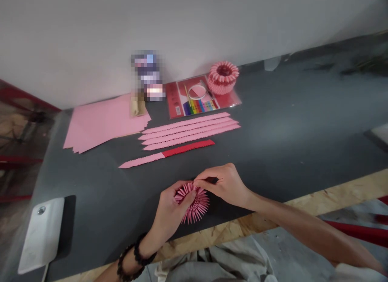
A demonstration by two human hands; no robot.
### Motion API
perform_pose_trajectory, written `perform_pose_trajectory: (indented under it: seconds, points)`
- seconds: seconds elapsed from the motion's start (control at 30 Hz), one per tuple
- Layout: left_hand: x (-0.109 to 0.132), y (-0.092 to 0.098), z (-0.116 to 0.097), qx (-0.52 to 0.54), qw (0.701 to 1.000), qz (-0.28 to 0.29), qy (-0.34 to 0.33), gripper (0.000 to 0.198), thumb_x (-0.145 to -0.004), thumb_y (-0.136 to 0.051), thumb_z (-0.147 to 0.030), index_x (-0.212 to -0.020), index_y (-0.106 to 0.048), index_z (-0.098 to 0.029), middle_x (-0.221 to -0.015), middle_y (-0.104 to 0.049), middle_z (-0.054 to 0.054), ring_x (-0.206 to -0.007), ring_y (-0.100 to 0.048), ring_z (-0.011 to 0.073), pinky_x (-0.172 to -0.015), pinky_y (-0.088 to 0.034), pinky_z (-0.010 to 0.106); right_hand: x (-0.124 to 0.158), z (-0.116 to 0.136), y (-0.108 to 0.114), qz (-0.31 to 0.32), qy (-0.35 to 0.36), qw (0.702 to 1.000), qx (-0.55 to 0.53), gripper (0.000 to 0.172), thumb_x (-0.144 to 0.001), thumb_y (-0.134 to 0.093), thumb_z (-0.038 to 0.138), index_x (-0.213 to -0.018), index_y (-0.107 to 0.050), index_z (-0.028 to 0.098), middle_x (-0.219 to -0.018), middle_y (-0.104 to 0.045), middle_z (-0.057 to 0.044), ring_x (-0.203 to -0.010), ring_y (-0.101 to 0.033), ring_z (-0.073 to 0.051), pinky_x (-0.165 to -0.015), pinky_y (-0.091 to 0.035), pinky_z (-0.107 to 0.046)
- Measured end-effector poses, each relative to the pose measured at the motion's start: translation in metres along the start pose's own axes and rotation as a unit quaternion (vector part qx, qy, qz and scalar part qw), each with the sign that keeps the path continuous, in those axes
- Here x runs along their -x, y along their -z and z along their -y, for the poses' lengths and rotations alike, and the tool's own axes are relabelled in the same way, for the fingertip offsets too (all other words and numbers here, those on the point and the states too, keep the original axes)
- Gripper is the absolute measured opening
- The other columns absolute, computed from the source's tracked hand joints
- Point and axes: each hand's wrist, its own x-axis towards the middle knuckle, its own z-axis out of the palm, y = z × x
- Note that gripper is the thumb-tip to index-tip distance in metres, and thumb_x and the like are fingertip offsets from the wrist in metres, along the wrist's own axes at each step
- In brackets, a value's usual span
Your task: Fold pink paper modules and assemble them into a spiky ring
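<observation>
A round pink folded-paper ring [200, 207] with pointed spikes is held just above the dark tabletop, near its front edge. My left hand [174, 205] grips its left side, the thumb laid across the top. At the ring's upper rim, my right hand [222, 185] pinches with thumb and forefinger; whatever lies between those fingertips is too small to make out. Beyond the hands lies a row of folded pieces [169, 153], part pink and part red. Several longer pink rows [188, 130] lie side by side behind it.
Pink paper sheets [100, 120] are stacked at the back left. A finished-looking pink paper bowl [223, 78] stands on a red packet [176, 100], beside a white ring [197, 92]. At the left front sits a white power bank [42, 233] with a cable. A pixelated object [149, 76] leans against the wall.
</observation>
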Motion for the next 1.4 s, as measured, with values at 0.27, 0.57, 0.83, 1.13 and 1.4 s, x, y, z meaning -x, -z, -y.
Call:
perform_pose_trajectory:
  seconds: [0.27, 0.57, 0.83, 1.13, 1.4]
  points:
    - [-0.001, 0.003, 0.000, -0.018, 1.000, 0.002, -0.010, 0.028, -0.090, -0.071, -0.041, -0.104, -0.079, -0.018, -0.096, -0.081, 0.005, -0.088, -0.073, 0.0230, -0.084, -0.055, 0.031, -0.001, 0.003, 0.006, -0.011, 0.010, 1.000, -0.005, 0.010, -0.091, -0.075, 0.027, -0.084, -0.082, 0.025, -0.080, -0.081, 0.004, -0.069, -0.075, -0.011, -0.064, -0.053, -0.019]
    - [-0.006, -0.001, 0.005, 0.248, 0.962, -0.099, 0.065, 0.038, -0.080, -0.084, -0.044, -0.107, -0.077, -0.018, -0.104, -0.079, 0.007, -0.098, -0.072, 0.0231, -0.092, -0.054, 0.034, -0.017, -0.016, 0.019, -0.119, -0.110, 0.971, -0.174, 0.021, -0.087, -0.077, 0.040, -0.080, -0.079, 0.021, -0.074, -0.078, -0.003, -0.064, -0.069, -0.014, -0.063, -0.057, -0.026]
    - [-0.006, 0.001, -0.002, 0.350, 0.928, -0.083, 0.096, 0.037, -0.071, -0.089, -0.026, -0.103, -0.072, -0.018, -0.100, -0.074, 0.003, -0.089, -0.067, 0.0156, -0.081, -0.053, 0.025, -0.007, -0.010, 0.000, -0.097, -0.069, 0.984, -0.134, 0.016, -0.090, -0.075, 0.038, -0.087, -0.080, 0.024, -0.082, -0.080, -0.002, -0.075, -0.076, -0.016, -0.070, -0.061, -0.027]
    - [0.001, -0.002, -0.006, 0.332, 0.934, -0.061, 0.114, 0.041, -0.071, -0.087, -0.025, -0.109, -0.072, -0.020, -0.096, -0.073, 0.002, -0.084, -0.067, 0.0159, -0.079, -0.053, 0.026, -0.002, -0.007, -0.003, -0.109, -0.048, 0.985, -0.128, 0.015, -0.090, -0.075, 0.037, -0.089, -0.078, 0.023, -0.080, -0.080, -0.002, -0.072, -0.077, -0.017, -0.066, -0.063, -0.026]
    - [0.001, -0.006, 0.001, 0.354, 0.929, -0.031, 0.103, 0.038, -0.081, -0.082, -0.033, -0.115, -0.074, -0.019, -0.115, -0.076, 0.009, -0.108, -0.070, 0.0254, -0.095, -0.053, 0.034, 0.003, -0.003, -0.003, -0.097, 0.170, 0.980, 0.022, 0.014, -0.095, -0.067, 0.019, -0.100, -0.077, 0.028, -0.095, -0.083, -0.001, -0.088, -0.081, -0.020, -0.079, -0.066, -0.029]
